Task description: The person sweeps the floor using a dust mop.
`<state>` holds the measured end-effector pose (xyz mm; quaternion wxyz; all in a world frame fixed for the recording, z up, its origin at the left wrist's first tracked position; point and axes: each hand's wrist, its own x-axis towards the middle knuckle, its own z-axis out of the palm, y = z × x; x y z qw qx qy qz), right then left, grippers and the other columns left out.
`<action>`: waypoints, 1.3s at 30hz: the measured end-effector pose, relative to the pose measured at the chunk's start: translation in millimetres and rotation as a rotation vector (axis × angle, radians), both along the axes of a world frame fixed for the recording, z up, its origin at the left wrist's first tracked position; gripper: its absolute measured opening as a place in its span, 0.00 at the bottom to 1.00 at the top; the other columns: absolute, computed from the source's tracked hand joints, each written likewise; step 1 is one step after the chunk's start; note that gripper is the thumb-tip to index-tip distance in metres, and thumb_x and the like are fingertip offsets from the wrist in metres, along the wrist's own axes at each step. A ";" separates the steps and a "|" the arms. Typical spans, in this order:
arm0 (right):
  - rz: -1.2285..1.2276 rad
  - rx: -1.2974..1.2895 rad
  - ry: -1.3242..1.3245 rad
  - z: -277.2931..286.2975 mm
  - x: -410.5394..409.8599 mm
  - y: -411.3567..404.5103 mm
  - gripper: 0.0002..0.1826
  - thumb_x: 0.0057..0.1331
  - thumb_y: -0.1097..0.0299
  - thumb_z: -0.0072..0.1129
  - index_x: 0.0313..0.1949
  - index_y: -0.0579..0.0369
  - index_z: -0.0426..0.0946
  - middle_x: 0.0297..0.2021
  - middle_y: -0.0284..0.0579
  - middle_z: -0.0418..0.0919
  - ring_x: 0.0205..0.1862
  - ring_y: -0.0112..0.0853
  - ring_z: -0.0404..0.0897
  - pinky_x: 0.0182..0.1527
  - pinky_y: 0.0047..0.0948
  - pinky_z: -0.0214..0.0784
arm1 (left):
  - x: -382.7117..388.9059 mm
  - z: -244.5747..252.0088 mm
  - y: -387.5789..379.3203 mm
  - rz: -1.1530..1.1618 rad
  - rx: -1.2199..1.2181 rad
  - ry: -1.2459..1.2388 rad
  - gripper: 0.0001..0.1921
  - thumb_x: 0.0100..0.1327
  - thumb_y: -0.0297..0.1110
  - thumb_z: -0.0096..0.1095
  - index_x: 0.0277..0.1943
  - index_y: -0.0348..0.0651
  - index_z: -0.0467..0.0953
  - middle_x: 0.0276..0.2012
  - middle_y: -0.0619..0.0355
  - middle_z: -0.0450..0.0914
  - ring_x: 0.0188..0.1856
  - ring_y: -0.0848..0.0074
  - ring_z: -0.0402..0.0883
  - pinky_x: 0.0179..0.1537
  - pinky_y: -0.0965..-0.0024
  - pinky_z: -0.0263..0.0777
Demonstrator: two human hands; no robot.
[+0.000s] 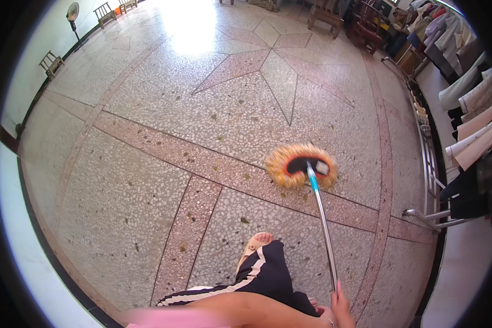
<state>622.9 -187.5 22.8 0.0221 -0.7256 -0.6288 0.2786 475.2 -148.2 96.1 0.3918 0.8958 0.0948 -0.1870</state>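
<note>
A mop head with fluffy yellow-orange strands and a black centre plate rests on the terrazzo floor ahead of me, slightly blurred. Its silver metal pole, with a teal collar near the head, slants down to my hands at the bottom edge. My right hand is wrapped around the pole. From the left my forearm crosses low in the picture, and my left hand closes on the pole beside the right. The two hands overlap, and the pole's lower end is hidden.
Clothes racks with hanging garments line the right side; a metal rack foot juts onto the floor. Wooden chairs and a standing fan are at the left wall. More chairs stand at the back. My sandalled foot is left of the pole.
</note>
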 end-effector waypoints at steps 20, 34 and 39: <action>-0.043 0.401 0.013 -25.9 12.3 28.8 0.28 0.64 0.67 0.43 0.65 0.46 0.52 0.33 0.53 0.77 0.24 0.43 0.77 0.30 0.40 0.68 | 27.9 1.0 -2.6 -0.148 -0.054 -0.116 0.14 0.54 0.35 0.55 0.38 0.36 0.79 0.36 0.48 0.80 0.40 0.62 0.80 0.31 0.53 0.70; -0.939 -0.241 1.804 115.9 -227.1 167.3 0.21 0.65 0.66 0.45 0.57 0.52 0.59 0.22 0.34 0.68 0.17 0.20 0.65 0.15 0.21 0.56 | -68.8 -57.9 154.1 2.096 0.473 -0.476 0.24 0.63 0.42 0.49 0.61 0.44 0.63 0.41 0.46 0.78 0.42 0.58 0.77 0.39 0.55 0.69; 0.053 0.169 0.682 119.7 -217.1 101.8 0.22 0.64 0.61 0.50 0.54 0.61 0.65 0.30 0.45 0.76 0.23 0.33 0.73 0.31 0.28 0.68 | -172.0 -100.5 182.0 1.077 -1.480 -0.336 0.05 0.57 0.27 0.51 0.30 0.33 0.69 0.24 0.53 0.71 0.26 0.65 0.75 0.42 0.54 0.73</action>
